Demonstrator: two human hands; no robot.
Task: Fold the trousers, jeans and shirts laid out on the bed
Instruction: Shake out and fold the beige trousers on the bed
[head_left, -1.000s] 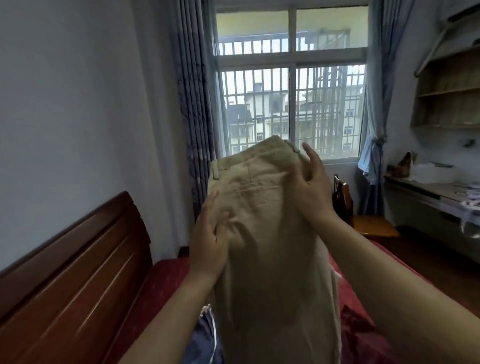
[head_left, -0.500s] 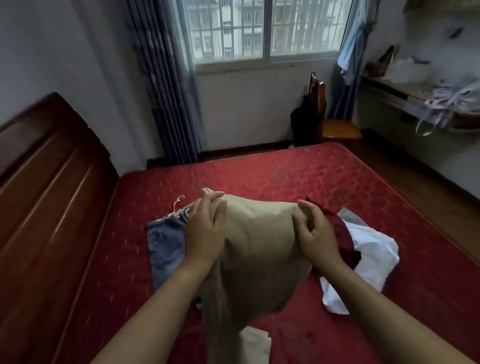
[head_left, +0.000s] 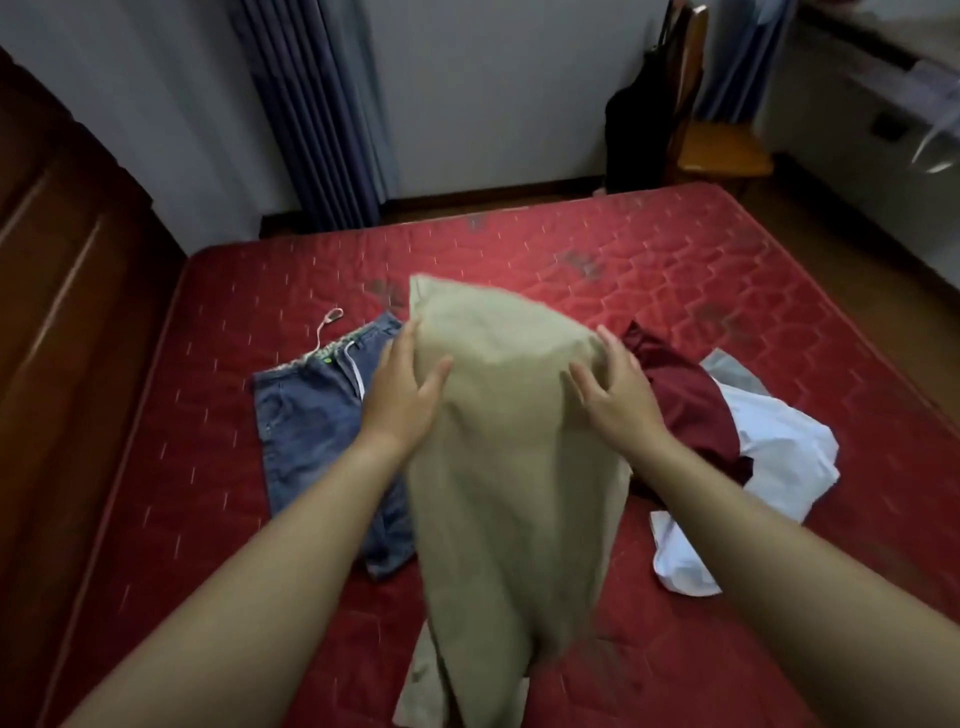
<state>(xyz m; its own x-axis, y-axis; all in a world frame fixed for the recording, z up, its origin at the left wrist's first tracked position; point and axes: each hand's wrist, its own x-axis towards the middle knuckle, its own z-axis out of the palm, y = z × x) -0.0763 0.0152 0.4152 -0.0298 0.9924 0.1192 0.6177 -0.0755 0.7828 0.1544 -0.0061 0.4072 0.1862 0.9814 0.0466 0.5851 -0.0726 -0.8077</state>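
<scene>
A pair of beige trousers (head_left: 509, 457) hangs above the middle of a red bed (head_left: 675, 260), held up by its upper end while the legs drop toward the near edge, where the hems crumple against the mattress. The left hand (head_left: 405, 400) pinches the left edge of the cloth, thumb on the front and fingers tucked behind. The right hand (head_left: 621, 400) holds the right edge the same way, thumb on the front and fingers spread along the side.

Just left of the trousers and partly under them, a pair of blue jeans (head_left: 311, 431) lies flat on the mattress with its drawstring trailing off toward the far side. To the right a dark red shirt (head_left: 685, 400) sits in a bunch, and a white shirt (head_left: 779, 462) lies rumpled against it. A dark wooden headboard (head_left: 62, 312) runs along the left, and a curtain (head_left: 322, 104) and a wooden chair (head_left: 717, 150) stand beyond the far edge.

The work looks to be at an early stage: the trousers are in hand but not yet laid down as a neat fold, the jeans appear spread rather than folded small, and both shirts remain to be done.
</scene>
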